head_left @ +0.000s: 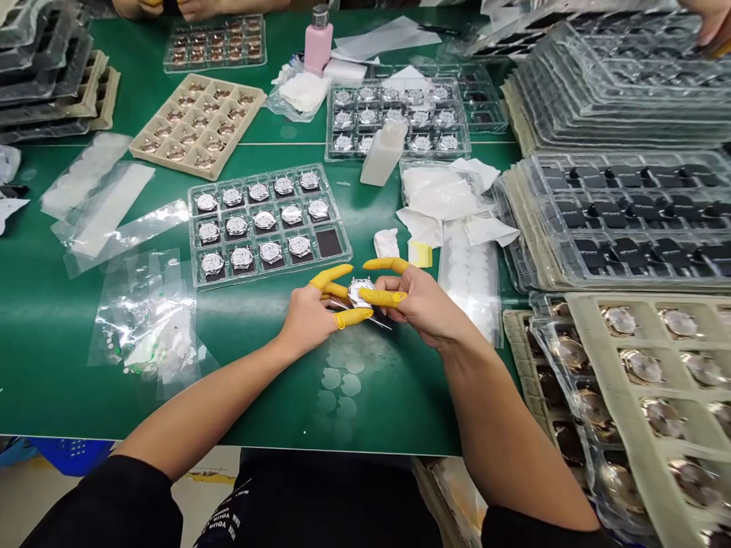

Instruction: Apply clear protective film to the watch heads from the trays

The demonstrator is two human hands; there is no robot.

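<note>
Between my two hands, above the front of the table, is a silver watch head (361, 292) without a strap. Yellow finger cots cover several fingertips on both hands. My left hand (305, 316) grips the watch's left side between thumb and fingers. My right hand (426, 301) closes on its right side, one finger across the dial and the index finger stretched out above. Thin metal tweezers (381, 323) poke out below the watch; which hand has them I cannot tell. Just beyond lies a clear tray (346, 247) of similar silver watch heads, its front right compartment showing only a dark pad.
Tall tray stacks stand right (656, 281) and far left (46, 106). A beige tray (220, 171), white bottle (381, 156) and pink bottle (318, 46) stand farther back. Plastic film with small discs (154, 342) lies left. Other people's hands (197, 7) show at the back.
</note>
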